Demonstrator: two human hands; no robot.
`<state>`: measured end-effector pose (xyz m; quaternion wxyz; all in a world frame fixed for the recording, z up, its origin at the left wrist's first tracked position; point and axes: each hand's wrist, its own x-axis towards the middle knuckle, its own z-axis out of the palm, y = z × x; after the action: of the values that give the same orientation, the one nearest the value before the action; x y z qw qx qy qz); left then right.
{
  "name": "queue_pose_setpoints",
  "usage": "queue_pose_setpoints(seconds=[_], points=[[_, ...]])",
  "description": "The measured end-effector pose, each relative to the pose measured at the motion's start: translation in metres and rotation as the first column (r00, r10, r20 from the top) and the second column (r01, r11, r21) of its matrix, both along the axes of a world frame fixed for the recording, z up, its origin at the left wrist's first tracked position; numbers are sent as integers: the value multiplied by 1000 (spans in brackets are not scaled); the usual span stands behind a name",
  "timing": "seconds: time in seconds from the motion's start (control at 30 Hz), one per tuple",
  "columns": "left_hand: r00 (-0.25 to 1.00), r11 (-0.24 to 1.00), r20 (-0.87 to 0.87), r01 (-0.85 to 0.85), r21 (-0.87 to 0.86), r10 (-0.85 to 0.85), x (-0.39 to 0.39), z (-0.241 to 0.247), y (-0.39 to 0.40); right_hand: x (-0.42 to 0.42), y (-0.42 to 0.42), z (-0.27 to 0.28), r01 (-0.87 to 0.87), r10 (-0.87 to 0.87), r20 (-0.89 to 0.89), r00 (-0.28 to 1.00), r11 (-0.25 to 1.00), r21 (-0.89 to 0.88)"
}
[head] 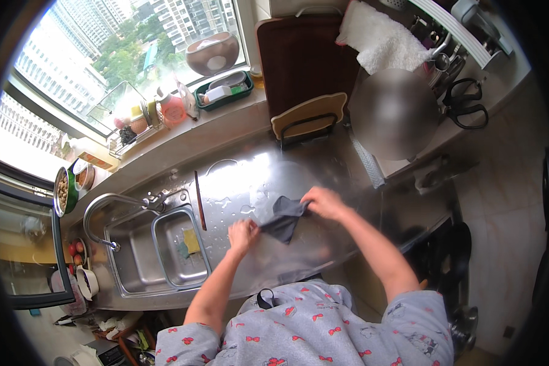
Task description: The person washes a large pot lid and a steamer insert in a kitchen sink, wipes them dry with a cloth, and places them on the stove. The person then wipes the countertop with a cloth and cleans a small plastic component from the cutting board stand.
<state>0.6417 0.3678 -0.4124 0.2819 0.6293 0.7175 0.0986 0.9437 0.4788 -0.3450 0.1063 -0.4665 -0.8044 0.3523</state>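
Note:
A dark grey cloth [285, 220] is stretched between my two hands, just over the wet stainless steel counter [238, 256]. My left hand [243, 235] pinches its left corner. On the opposite side, my right hand [325, 202] grips the other corner, a little farther from my body. The cloth sags into a point between them; whether it touches the metal I cannot tell. Water drops and small puddles lie on the steel beyond the cloth. A pair of chopsticks [200, 201] rests by the sink edge, left of my hands.
Left is a steel sink [130, 256] with a curved faucet [94, 206] and a drain basket [158, 238] holding a sponge [191, 241]. Cutting boards [302, 59] stand at the back. To the right are a blurred round metal object [393, 114] and black-handled scissors [464, 104].

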Motion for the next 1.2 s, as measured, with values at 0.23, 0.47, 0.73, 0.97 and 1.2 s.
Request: queue_pose_setpoints(seconds=[0.23,0.47,0.73,0.97,1.2], points=[[966,781,113,116,613,-232,46,144,109,81,52,100,280,-178,-347,921,922,269],[890,731,153,244,637,-430,116,137,117,140,-3,110,298,-317,-65,946,773,559],[817,783,33,539,309,-576,142,44,24,151,-99,-38,593,-610,235,757,792,144],[925,945,215,282,168,-314,81,50,-13,91,25,-144,783,-906,253,339,420,458],[940,972,252,-234,-21,231,34,50,-81,23,85,-134,427,-616,327,717,758,493]])
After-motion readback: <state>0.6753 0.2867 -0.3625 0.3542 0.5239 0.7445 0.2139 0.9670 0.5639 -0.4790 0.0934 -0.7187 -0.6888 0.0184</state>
